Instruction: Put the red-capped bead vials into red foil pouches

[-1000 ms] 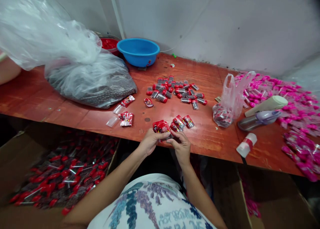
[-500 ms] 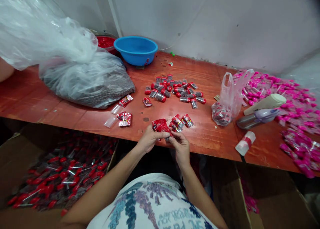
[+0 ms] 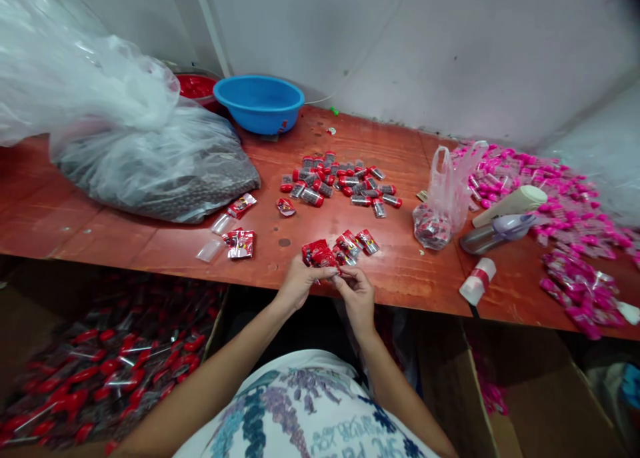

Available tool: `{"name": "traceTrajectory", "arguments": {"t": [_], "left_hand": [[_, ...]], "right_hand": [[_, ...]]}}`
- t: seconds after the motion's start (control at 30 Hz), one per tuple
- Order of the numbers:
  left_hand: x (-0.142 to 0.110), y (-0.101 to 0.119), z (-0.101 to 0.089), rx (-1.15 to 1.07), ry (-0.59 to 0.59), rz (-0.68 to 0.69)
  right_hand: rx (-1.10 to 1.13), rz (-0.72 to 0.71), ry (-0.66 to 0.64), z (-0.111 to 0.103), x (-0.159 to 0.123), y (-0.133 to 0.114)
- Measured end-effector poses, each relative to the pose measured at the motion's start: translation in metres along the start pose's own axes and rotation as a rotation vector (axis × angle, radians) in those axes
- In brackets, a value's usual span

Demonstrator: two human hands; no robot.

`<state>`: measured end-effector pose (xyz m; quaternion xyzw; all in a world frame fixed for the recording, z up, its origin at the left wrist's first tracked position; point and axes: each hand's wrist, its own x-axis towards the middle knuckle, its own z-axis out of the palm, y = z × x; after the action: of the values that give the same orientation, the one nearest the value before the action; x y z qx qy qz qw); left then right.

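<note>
Hands (image 3: 327, 286) stay together at six o'clock, clamped on red packets (image 3: 319, 254) above the bench (image 3: 410, 271), nothing released.

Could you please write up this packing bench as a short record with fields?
left hand: grips a bunch of red packets
right hand: fingers at the same bunch
table: red wood
centre: pile of red-capped vials
far edge: blue bowl
left: large clear bag of dark beads
right: pink packets
</note>
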<state>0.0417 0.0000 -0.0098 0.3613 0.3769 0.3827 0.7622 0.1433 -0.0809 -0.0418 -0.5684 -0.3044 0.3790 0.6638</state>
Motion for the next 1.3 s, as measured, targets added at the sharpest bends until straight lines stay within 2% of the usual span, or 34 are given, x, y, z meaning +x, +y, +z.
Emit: {"name": "traceTrajectory", "arguments": {"t": [0.1,0.17,0.23,0.33,0.4,0.47,0.53,0.57,0.63,0.7,0.8,0.93,1.13,1.2,1.3], "left_hand": [[0.002,-0.006,0.002,-0.012,-0.029,-0.027],[0.004,-0.008,0.003,-0.059,-0.031,-0.053],[0.007,-0.007,0.003,-0.147,-0.001,-0.073],[0.011,-0.001,-0.004,-0.266,0.078,-0.125],[0.012,0.004,-0.010,-0.291,0.138,-0.157],[0.011,0.007,-0.014,-0.300,0.166,-0.170],[0.010,0.009,-0.017,-0.315,0.145,-0.169],[0.010,0.009,-0.017,-0.326,0.122,-0.163],[0.009,0.011,-0.019,-0.343,0.087,-0.150],[0.010,0.013,-0.024,-0.348,0.106,-0.118],[0.011,0.021,-0.038,-0.328,0.196,-0.024],[0.013,0.030,-0.060,-0.308,0.285,0.088],[0.029,0.035,-0.082,-0.352,0.358,0.163],[0.035,0.038,-0.087,-0.412,0.373,0.171],[0.041,0.043,-0.091,-0.450,0.395,0.122]], "right_hand": [[-0.092,-0.044,0.022,-0.007,0.003,0.003],[-0.087,-0.023,0.017,-0.012,0.007,0.004],[-0.044,0.021,0.036,-0.020,0.016,0.005],[-0.049,0.036,0.144,-0.039,0.034,0.006],[-0.144,-0.014,0.215,-0.049,0.045,0.003],[-0.304,-0.130,0.284,-0.050,0.050,-0.001],[-0.439,-0.250,0.277,-0.036,0.049,-0.006],[-0.468,-0.279,0.219,-0.025,0.047,-0.008],[-0.438,-0.252,0.009,0.003,0.042,-0.011],[-0.371,-0.194,-0.161,0.031,0.040,-0.011],[-0.392,-0.213,-0.250,0.059,0.048,-0.009],[-0.628,-0.312,-0.423,0.078,0.067,-0.007],[-1.038,-0.288,-0.669,0.098,0.096,-0.023],[-1.179,-0.214,-0.659,0.103,0.114,-0.031],[-1.426,-0.097,-0.480,0.111,0.149,-0.037]]}}
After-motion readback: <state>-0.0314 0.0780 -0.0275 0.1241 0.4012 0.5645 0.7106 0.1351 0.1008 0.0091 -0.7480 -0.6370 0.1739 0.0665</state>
